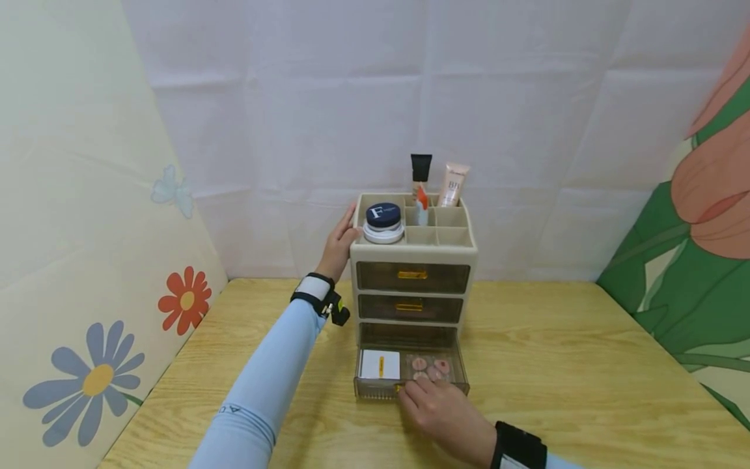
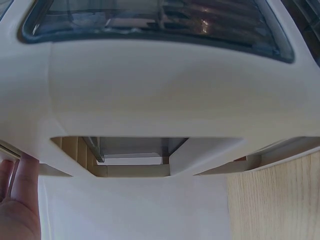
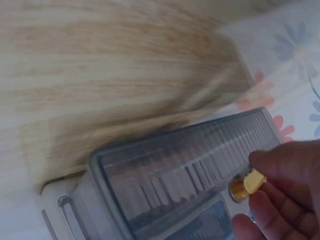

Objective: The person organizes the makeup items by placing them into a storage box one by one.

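A cream cosmetics organizer (image 1: pixel 414 253) with smoky clear drawers stands on the table. Its bottom drawer (image 1: pixel 375 393) is pulled out, with a white square box (image 1: pixel 369 365) and a clear pack of pinkish round pieces (image 1: pixel 430 366) inside. My right hand (image 1: pixel 442 413) pinches that drawer's gold handle (image 3: pixel 247 184) between thumb and fingers. Against the organizer's upper left side rests my left hand (image 1: pixel 340 247), fingers fairly straight; in the left wrist view only part of the hand (image 2: pixel 21 200) shows, at the far left edge.
On the organizer's top sit a dark-lidded round jar (image 1: pixel 383 216), a black-capped tube (image 1: pixel 420 167), a pink BB tube (image 1: pixel 454 184) and a small red-and-white item (image 1: pixel 422 207). The wooden table (image 1: pixel 545 352) extends to both sides. A white cloth (image 1: pixel 328 130) hangs behind; flowered panels flank it.
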`<state>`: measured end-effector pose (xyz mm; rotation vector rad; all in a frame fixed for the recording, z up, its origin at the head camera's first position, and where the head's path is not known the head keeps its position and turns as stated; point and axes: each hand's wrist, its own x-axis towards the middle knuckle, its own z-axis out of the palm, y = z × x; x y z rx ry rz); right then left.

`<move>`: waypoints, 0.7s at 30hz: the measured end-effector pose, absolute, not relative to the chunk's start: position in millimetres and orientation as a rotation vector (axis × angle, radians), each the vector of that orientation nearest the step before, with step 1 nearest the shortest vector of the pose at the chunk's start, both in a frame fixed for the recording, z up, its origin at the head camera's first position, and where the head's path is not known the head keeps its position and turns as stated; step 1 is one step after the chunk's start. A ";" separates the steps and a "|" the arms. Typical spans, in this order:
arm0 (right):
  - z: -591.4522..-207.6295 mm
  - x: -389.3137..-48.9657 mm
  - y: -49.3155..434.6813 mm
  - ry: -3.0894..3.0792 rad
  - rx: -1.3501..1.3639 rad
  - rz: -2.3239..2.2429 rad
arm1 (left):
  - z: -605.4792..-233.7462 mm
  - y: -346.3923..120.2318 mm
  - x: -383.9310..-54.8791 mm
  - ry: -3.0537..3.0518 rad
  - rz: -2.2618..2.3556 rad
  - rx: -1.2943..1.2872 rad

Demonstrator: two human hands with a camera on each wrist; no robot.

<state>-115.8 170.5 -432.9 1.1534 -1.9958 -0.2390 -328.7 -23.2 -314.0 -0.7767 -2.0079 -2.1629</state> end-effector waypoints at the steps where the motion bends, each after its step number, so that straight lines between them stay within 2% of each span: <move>1: -433.3 -116.2 170.3 -1.993 1.147 -0.238 | -313.7 -23.2 -328.6 -2.008 -2.163 -0.774; 21: -437.2 -123.5 169.9 -1.940 1.110 -0.211 | -314.9 -23.8 -330.1 -2.014 -2.141 -0.801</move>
